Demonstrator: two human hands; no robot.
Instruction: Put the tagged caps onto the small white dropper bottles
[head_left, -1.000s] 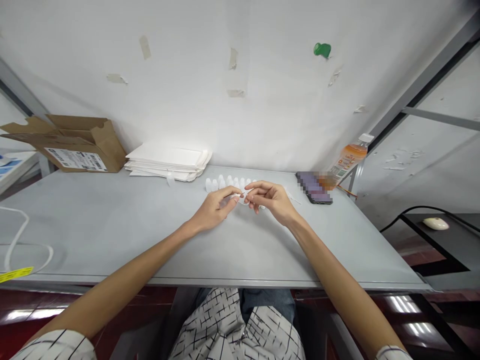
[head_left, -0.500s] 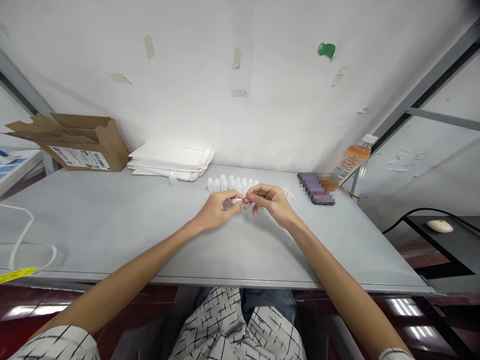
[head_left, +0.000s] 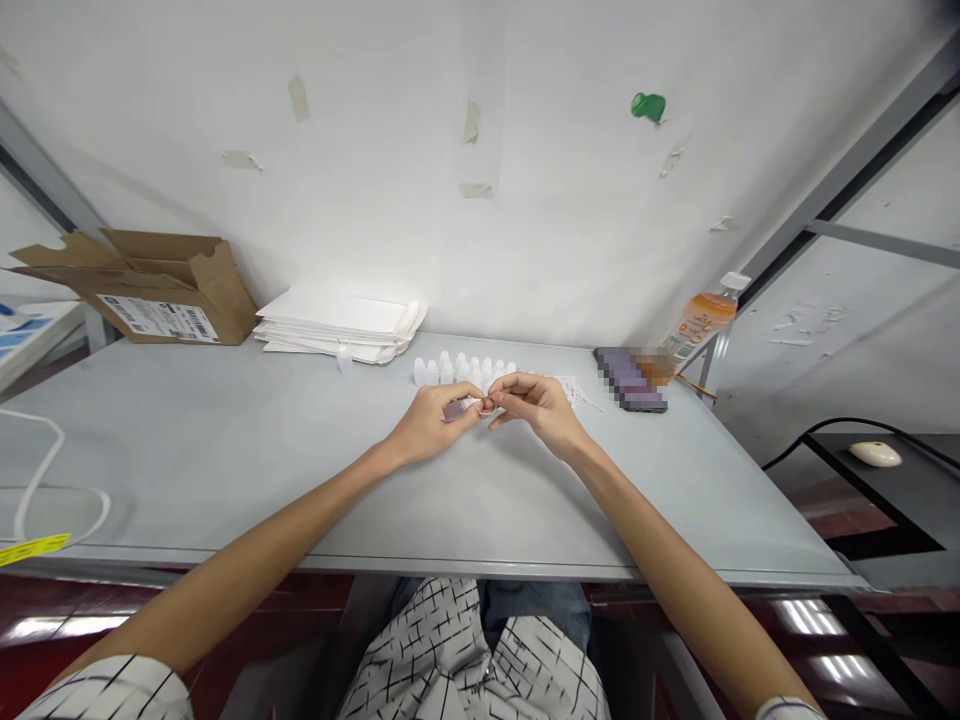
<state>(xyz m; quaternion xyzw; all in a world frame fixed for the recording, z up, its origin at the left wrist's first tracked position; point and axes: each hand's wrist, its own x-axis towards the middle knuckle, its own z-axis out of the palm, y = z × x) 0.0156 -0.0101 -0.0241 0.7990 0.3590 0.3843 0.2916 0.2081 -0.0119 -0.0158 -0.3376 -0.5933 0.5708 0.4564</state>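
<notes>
Over the middle of the grey table, my left hand (head_left: pixel 424 422) is closed around a small translucent plastic bottle (head_left: pixel 454 410), lying on its side with its top toward the right. My right hand (head_left: pixel 546 412) meets it there, thumb and fingertips pinched together at the bottle's top end. A thin pale loop seems to show between the fingertips, but what the right hand pinches is too small to make out. Just behind both hands stand several small white dropper bottles (head_left: pixel 446 368), partly covered by the fingers. Beside the right hand lies a pile of thin white pieces (head_left: pixel 579 392).
A single small bottle (head_left: pixel 344 358) stands before a stack of white envelopes (head_left: pixel 337 315). At the back left is an open cardboard box (head_left: pixel 161 290). A phone (head_left: pixel 626 375) and a bottle of orange drink (head_left: pixel 701 320) are at the right, against the white wall (head_left: pixel 555 230).
My right hand's fingertips have drawn slightly closer to my left hand and the lower fingers have curled in. The left hand keeps its hold on the bottle. The view has shifted slightly.
</notes>
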